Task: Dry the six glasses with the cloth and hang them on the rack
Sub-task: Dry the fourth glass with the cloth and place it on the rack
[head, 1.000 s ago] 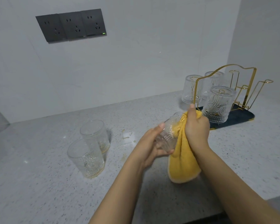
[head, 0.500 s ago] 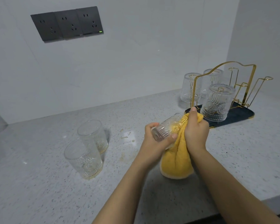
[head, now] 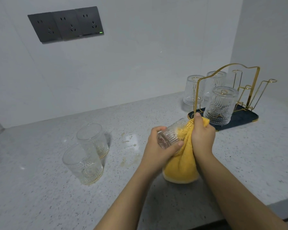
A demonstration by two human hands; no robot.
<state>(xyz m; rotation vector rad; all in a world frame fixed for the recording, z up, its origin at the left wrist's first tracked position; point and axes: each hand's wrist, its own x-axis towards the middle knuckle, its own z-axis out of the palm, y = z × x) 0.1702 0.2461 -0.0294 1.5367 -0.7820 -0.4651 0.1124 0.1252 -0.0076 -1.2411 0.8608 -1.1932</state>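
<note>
The glass (head: 170, 136) lies on its side above the middle of the counter (head: 40, 188), base toward the left hand (head: 160, 146), whose fingers have closed round it since a second ago. The right hand (head: 202, 135) grips the yellow cloth (head: 181, 168) stuffed into its mouth. Drying this fourth glass looks underway. Three hang on the rack (head: 226, 90) at the right rear; two wait (head: 83, 163) at the left.

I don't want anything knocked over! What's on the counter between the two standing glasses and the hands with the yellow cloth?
Nothing that can tip: in the head view, only bare speckled countertop with small wet smears.
</note>
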